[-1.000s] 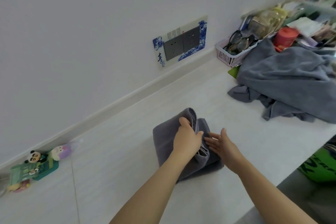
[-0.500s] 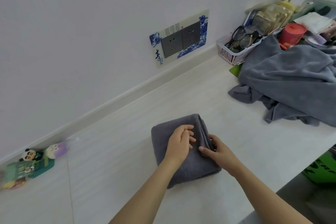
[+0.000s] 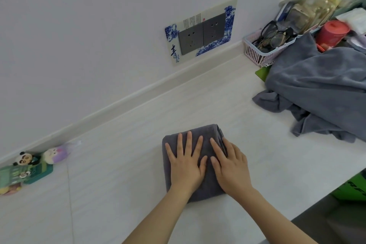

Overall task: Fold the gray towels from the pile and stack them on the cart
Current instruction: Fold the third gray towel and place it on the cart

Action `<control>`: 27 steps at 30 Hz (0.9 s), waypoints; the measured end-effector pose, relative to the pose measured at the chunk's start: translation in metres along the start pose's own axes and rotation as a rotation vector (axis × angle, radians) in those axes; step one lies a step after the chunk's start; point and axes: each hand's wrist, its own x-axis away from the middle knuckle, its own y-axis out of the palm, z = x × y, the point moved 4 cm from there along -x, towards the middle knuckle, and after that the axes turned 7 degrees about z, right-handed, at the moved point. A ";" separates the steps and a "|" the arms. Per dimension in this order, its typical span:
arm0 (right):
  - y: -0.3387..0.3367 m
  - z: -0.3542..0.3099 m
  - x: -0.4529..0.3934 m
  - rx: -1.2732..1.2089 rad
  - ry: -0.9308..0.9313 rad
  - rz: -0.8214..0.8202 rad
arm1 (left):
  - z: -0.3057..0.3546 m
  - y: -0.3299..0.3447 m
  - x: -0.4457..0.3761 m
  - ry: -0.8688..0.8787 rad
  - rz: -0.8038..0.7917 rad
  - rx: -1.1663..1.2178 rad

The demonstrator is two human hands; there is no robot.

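A folded gray towel (image 3: 206,131) lies as a small thick square on the white counter (image 3: 122,164), in the middle of the view. My left hand (image 3: 186,166) lies flat on its left half, fingers spread. My right hand (image 3: 229,166) lies flat on its right half, beside the stacked fold edges. Neither hand grips anything. A loose pile of gray towels (image 3: 320,93) is heaped at the right end of the counter. No cart is in view.
Behind the pile stand a pink basket (image 3: 255,51) with glasses, a red jar (image 3: 330,32) and other clutter. A wall socket plate (image 3: 202,31) sits above the counter. Small toy figures (image 3: 27,166) stand at far left. The counter's front edge runs at lower right, beside a green object (image 3: 354,190).
My hands have gone from pinching the towel's folded edge to lying flat and spread on top of it. The towel now sits as a flattened square.
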 end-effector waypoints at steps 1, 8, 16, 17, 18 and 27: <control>0.005 0.000 0.001 0.008 0.012 -0.056 | -0.001 -0.001 -0.001 0.002 0.003 0.007; 0.022 0.009 0.002 -0.078 0.136 -0.158 | -0.012 -0.004 0.001 0.003 0.055 0.206; 0.007 0.008 -0.008 -0.448 0.452 -0.213 | -0.057 -0.020 0.048 -0.961 -0.179 1.085; 0.008 0.007 -0.007 -0.475 0.513 -0.254 | -0.063 -0.019 0.050 -1.012 -0.260 1.164; 0.009 0.001 -0.005 -0.496 0.556 -0.302 | -0.072 -0.019 0.054 -1.054 -0.323 1.267; 0.035 -0.078 0.029 -0.825 0.512 -0.558 | -0.143 -0.055 0.120 -1.175 -0.178 1.382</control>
